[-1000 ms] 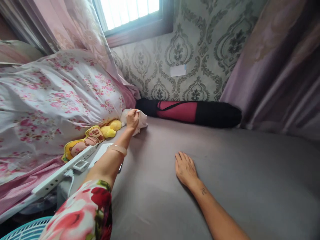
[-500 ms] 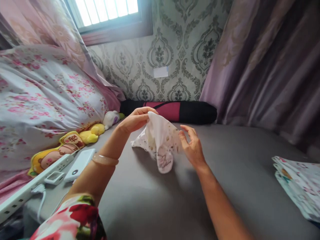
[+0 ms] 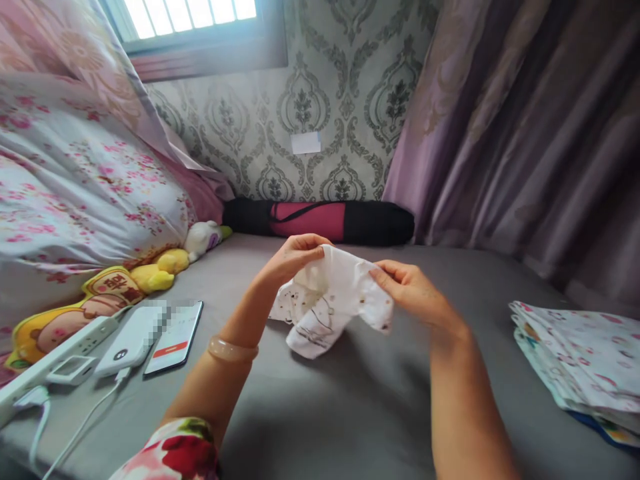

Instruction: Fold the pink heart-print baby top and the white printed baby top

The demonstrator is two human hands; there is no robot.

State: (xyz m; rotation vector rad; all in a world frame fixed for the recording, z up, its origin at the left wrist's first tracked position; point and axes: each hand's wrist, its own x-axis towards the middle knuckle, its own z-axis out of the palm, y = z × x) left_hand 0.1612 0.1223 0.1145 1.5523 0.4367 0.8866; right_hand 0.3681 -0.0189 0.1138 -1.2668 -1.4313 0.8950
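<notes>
A small white cloth garment (image 3: 345,280) with little printed spots hangs between my two hands, just above the grey bedsheet (image 3: 310,413). My left hand (image 3: 303,257) pinches its upper left edge between thumb and fingers. On the other side, my right hand (image 3: 407,287) grips the garment's upper right part with thumb and fingers closed. A flap with a dark line drawing droops toward the sheet at the lower left. The inner folds are partly hidden.
At left lie a power strip (image 3: 95,340), a white power bank (image 3: 130,340) with a cable, a phone (image 3: 175,337) and plush toys (image 3: 160,267). Folded cloths (image 3: 585,360) are stacked at right. A black and pink roll (image 3: 320,220) lies along the wall.
My right hand has closed on the garment, which is now stretched between both hands. The drawn flap has swung left. The view has shifted right, and the phone has come into sight.
</notes>
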